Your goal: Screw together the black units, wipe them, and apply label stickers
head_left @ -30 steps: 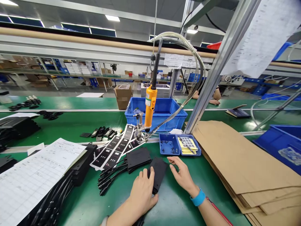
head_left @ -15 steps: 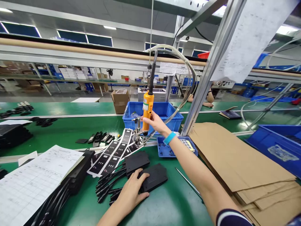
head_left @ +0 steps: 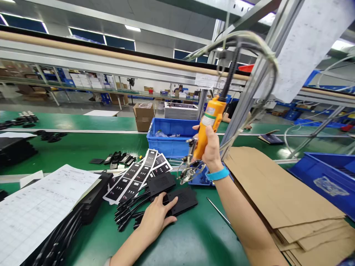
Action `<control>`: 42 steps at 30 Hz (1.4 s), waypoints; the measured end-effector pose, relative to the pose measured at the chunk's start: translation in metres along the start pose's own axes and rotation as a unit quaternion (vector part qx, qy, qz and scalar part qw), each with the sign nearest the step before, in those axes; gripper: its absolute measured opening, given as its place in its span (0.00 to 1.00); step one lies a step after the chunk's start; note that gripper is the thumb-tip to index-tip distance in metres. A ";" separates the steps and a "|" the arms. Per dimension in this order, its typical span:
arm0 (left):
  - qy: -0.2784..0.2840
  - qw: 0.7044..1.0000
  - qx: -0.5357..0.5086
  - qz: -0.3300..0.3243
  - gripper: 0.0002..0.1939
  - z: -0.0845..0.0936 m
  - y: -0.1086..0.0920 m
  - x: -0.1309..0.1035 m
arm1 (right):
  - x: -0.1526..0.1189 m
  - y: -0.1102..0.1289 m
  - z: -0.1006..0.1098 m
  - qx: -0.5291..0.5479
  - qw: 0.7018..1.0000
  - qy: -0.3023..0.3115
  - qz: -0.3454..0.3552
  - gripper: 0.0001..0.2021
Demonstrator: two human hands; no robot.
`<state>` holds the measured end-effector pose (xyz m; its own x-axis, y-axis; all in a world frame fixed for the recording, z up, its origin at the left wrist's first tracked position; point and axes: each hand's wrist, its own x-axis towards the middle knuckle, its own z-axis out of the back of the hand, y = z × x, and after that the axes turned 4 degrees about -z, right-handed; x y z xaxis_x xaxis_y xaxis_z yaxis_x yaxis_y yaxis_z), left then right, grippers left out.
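My right hand is wrapped round an orange electric screwdriver, held raised and tilted over the bench. A black coiled cord runs up from its top, and a metal fitting with thin hoses hangs by its lower end. My left hand lies with fingers spread on a flat black plastic case. Its fingertips also reach the edge of a second black case just behind. Black cables with plugs trail leftward from the cases. The screwdriver's tip is hard to make out.
Printed label sheets lie behind the cases. A blue bin and a small blue tray stand farther back. Right are a thin metal rod, cardboard sheets and a metal post. Papers cover black cases at left.
My right hand has pulled the screwdriver to the right and nearer, tilting it, with its cord and hoses following. My left hand has stayed on the cases, its fingers shifting slightly.
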<state>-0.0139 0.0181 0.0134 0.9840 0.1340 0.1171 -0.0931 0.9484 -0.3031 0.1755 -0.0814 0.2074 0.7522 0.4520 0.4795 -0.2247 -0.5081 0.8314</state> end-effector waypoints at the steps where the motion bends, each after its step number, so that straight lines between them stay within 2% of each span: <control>1: -0.002 1.000 0.007 0.004 0.32 -0.001 -0.001 0.000 | -0.004 0.005 0.000 -0.004 1.000 -0.004 0.006 0.25; 4: -0.012 1.000 0.003 0.004 0.31 -0.008 -0.002 0.002 | -0.016 0.005 -0.008 -0.022 1.000 -0.010 0.007 0.25; 9: -0.033 0.999 0.011 -0.009 0.28 -0.019 -0.005 0.010 | -0.026 -0.020 -0.030 -0.010 1.000 0.012 -0.008 0.25; 14: -0.042 0.999 0.026 -0.022 0.30 -0.019 -0.006 0.008 | -0.033 -0.039 -0.041 0.008 0.999 0.024 -0.026 0.23; 18: -0.041 0.998 0.033 -0.019 0.27 -0.018 -0.006 0.006 | -0.036 -0.045 -0.042 -0.014 0.999 0.018 -0.024 0.23; 32: -0.039 0.998 0.038 -0.009 0.27 -0.019 -0.008 0.009 | -0.042 -0.057 -0.051 -0.031 0.999 0.002 -0.033 0.20; 42: -0.066 0.997 0.045 -0.017 0.27 -0.022 -0.008 0.009 | -0.051 -0.062 -0.044 0.000 1.000 0.009 0.012 0.16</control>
<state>-0.0015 0.0058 -0.0038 0.9591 0.1329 0.2501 -0.0796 0.9739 -0.2123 0.1242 -0.0405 0.1440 0.7351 0.4524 0.5049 -0.2428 -0.5197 0.8191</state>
